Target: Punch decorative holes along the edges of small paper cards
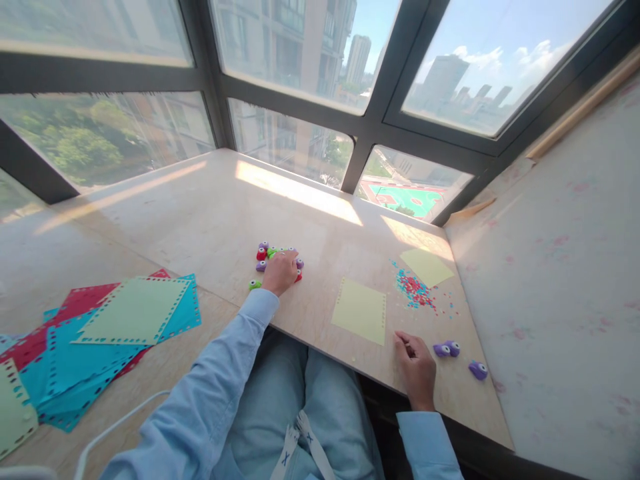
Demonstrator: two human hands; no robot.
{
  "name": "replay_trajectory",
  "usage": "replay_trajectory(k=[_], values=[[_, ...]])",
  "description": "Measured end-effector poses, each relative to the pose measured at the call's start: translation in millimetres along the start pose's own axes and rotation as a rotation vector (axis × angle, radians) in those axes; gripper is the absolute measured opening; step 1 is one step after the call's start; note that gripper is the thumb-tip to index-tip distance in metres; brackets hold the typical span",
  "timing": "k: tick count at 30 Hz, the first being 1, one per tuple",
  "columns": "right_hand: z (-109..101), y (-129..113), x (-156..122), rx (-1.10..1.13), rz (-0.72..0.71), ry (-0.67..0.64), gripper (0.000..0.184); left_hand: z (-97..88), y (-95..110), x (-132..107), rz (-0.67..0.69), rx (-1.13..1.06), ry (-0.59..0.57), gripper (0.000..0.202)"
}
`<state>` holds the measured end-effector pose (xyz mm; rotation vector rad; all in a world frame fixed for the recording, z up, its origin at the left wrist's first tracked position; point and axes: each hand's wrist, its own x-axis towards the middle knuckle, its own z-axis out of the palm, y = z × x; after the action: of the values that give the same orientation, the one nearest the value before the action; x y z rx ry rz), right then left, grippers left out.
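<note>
My left hand [281, 272] reaches over a cluster of small one-eyed pieces, its fingers curled down among them. Whatever the fingertips hold, if anything, is hidden. Around it are a red piece [261, 254], a purple piece [261, 266] and a green piece [255, 285], with more partly covered by the hand. My right hand [417, 365] rests near the table's front edge, loosely curled with nothing visible in it. Just right of it lie a pair of purple pieces [447, 349] and a single purple piece [478, 370]. A pale yellow sheet [360, 311] with punched side edges lies between my hands.
Red and blue paper bits [416, 291] are scattered beside another yellow sheet [427, 267] at the right. Overlapping punched sheets [100, 347] in red, blue and pale green cover the left side. A white cable [115, 423] runs at the lower left. Windows and a wall [570, 300] bound the table.
</note>
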<state>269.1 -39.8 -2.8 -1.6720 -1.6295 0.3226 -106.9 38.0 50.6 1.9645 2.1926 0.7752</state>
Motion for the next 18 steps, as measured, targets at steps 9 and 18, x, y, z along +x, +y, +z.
replay_trajectory(k=[9, 18], values=[[-2, -1, 2, -0.006, -0.004, -0.005, 0.048, -8.9, -21, -9, -0.062, -0.112, -0.029, 0.051], [-2, -3, 1, -0.020, 0.004, 0.002, 0.050, -18.0, -30, -23, 0.006, -0.071, 0.114, 0.042]])
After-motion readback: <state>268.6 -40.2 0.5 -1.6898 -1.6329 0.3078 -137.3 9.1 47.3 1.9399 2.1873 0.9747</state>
